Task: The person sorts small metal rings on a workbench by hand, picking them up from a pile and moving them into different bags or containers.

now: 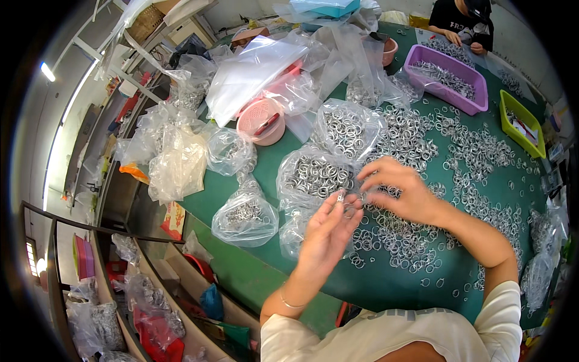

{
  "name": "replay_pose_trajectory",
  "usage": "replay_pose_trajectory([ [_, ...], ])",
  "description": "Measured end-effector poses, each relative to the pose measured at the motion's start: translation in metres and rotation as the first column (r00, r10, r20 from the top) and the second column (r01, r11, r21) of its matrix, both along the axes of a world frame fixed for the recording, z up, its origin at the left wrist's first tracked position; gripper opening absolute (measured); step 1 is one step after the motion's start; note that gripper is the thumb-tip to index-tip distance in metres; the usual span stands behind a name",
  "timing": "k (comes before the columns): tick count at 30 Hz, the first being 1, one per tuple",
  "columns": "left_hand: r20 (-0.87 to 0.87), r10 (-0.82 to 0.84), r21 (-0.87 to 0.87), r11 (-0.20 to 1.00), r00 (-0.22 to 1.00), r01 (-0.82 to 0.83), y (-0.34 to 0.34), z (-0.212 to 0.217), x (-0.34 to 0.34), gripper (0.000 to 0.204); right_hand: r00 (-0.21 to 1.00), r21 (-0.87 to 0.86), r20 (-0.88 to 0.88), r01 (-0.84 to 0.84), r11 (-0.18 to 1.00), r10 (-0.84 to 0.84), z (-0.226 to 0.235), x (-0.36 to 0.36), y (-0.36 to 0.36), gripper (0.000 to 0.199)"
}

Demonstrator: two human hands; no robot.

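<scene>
My left hand (329, 229) is palm up over the table, its thumb and fingers pinching a small metal ring (341, 196), seen nearly edge-on. Close to its right, my right hand (401, 190) hovers with bent fingers spread apart and nothing visible in them. Just beyond my hands lies an open clear plastic bag (316, 175) full of silver metal rings. A second bag of rings (344, 130) sits behind it. Loose rings (416, 247) with small protruding tabs are scattered over the green tabletop (265, 256) under and right of my right hand.
A smaller bag of rings (244, 217) and a pink basket (261, 125) stand to the left. Farther back are a purple bin (479, 99) of rings and a yellow-green bin (538, 142). Another person (461, 24) works at the far right. Shelves with bags (157, 320) line the lower left.
</scene>
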State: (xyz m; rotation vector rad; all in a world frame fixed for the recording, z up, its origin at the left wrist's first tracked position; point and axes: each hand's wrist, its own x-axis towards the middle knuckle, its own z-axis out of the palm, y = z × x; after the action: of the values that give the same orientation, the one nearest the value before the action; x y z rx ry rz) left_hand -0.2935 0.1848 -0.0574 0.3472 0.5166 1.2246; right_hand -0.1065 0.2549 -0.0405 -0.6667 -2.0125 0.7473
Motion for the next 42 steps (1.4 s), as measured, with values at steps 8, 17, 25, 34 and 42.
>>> replay_pose_trajectory([
  [8,-0.156,0.502,0.17,0.862,0.85,-0.478,0.069,0.039,-0.125,0.039,0.951,-0.144,0.304,0.109,0.984,-0.061,-0.037,0.058,-0.027,0.017],
  [17,-0.639,0.574,0.051,0.696,0.512,-0.716,0.193,-0.014,-0.269,0.046,0.927,-0.322,0.373,0.165,0.932,-0.035,-0.045,0.087,-0.064,0.018],
  [25,-0.294,0.832,0.617,0.541,0.47,-0.572,0.119,0.02,-0.135,0.025,0.837,-0.333,0.409,0.508,0.795,-0.364,-0.044,0.149,-0.138,0.014],
  [34,-0.744,0.553,0.66,0.518,0.375,0.545,-0.067,-0.027,0.098,0.027,0.516,-0.096,0.486,0.834,0.544,-0.705,-0.067,0.203,-0.254,0.016],
  [42,-0.86,0.506,0.302,0.402,0.065,0.865,-0.113,-0.076,0.157,0.042,0.53,-0.039,0.484,0.808,0.588,-0.696,-0.087,0.206,-0.298,0.019],
])
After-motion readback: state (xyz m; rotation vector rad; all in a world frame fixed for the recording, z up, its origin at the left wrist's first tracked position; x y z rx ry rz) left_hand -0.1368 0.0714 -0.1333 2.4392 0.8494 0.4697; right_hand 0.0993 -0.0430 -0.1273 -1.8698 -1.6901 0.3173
